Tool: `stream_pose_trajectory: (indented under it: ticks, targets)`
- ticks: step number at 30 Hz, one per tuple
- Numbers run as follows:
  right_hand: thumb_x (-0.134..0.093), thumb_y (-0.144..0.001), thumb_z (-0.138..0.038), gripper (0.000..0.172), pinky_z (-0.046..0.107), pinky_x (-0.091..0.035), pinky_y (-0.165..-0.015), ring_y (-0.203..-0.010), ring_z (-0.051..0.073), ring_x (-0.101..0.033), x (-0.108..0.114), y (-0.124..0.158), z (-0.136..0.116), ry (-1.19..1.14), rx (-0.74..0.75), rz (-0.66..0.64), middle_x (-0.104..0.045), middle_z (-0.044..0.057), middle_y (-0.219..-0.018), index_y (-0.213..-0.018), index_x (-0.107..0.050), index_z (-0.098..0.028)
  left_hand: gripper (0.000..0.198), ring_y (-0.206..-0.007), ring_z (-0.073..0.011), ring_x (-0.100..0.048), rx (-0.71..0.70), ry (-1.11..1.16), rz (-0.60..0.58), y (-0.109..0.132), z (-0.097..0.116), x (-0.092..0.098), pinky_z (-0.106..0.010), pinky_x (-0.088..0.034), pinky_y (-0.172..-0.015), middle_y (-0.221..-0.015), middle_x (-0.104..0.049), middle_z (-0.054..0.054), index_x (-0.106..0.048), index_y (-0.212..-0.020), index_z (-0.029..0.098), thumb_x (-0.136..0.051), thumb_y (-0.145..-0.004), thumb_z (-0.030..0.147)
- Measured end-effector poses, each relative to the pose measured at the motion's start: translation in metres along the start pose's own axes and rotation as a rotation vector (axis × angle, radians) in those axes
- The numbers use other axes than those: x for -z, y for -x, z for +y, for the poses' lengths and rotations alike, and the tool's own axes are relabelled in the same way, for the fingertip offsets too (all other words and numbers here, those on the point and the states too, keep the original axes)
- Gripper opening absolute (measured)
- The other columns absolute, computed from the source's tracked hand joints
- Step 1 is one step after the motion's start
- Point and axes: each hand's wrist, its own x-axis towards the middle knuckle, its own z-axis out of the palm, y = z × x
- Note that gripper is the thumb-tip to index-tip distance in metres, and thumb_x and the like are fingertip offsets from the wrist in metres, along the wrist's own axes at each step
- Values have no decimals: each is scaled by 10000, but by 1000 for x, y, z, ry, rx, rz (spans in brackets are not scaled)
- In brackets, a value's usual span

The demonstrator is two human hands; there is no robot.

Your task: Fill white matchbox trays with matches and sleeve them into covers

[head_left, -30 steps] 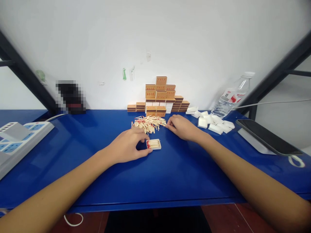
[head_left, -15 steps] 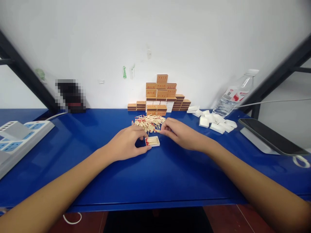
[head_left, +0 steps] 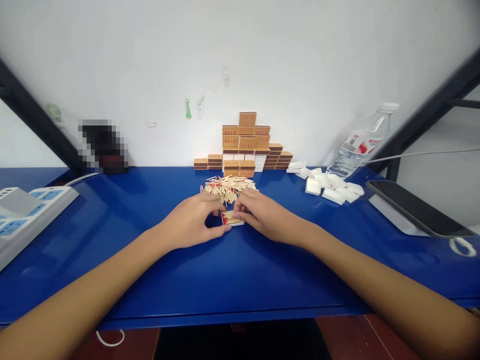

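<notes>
White tray (head_left: 237, 224) is lying on the blue worktop (head_left: 210, 285), just nearer than the loose match pile (head_left: 228, 187); long axis running left to right, red heads of the matches (head_left: 225, 219) inside pointing left; left hand (head_left: 192, 220) is clamping its left end between thumb and fingers; right hand (head_left: 268, 215) is pinching matches above it, fingers together.

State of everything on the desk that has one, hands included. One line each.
match tray: open, partly filled
match pile: loose, spread out
left hand: thumb and fingers on tray's left end
right hand: fingertips closed on matches at tray
matchboxes: stacked
white boxes: loosely heaped
bottle: capped
phone: screen dark
power strip: white adapter on it
</notes>
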Motion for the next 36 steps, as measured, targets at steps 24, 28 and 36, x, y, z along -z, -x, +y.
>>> stream_pose_trajectory:
  ticks: [24,28,36]
  targets:
    - [-658,-1013,-210,45,337,-450,-868,-987,210,-559,1,0,-8,-32,85,55,-606,59,-1004,-981,-687,-197,254,-843,-207,-600,-26,-37,3,0,2,-2,-345,-482,-747,-860,-653,-37,-693,-915,175,-706,-957,426]
    - [-615,-1037,-206,95,335,-458,-871,-996,207,-562,-1,-1,-7,-45,69,26,-624,63,-1011,-946,-642,-191,247,-843,-206,-606,-27,-31,5,0,3,-1,-351,-495,-764,-867,-662,-37,-698,-925,178,-711,-956,422]
    - [-582,-1051,-204,101,348,-459,-891,-1017,219,-557,2,2,-4,-21,59,-11,-627,74,-1040,-954,-613,-197,250,-855,-210,-601,-21,-28,-2,0,2,-1,-342,-491,-757,-881,-660,-42,-685,-918,181,-716,-954,426]
